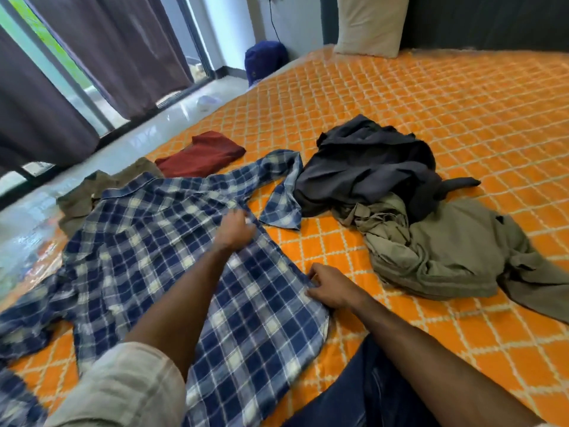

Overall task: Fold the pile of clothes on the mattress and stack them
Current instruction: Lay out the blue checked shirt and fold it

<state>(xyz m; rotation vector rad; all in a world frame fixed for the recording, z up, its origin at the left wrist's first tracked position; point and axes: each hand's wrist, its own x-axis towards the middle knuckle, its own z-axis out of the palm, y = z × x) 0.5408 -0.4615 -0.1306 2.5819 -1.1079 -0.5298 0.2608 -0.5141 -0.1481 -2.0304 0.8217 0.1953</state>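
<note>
Both hands (235, 226) (331, 286) grip the plaid shirt (160, 241) on the mattress (431, 103)

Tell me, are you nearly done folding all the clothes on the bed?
Not nearly. A red garment and a brown one already lie folded flat, side by side, not stacked. The blue plaid shirt is spread out, with the left hand at its upper side edge and the right hand pinching its lower side edge. A dark garment and an olive one still sit crumpled in a pile on the mattress.
</note>
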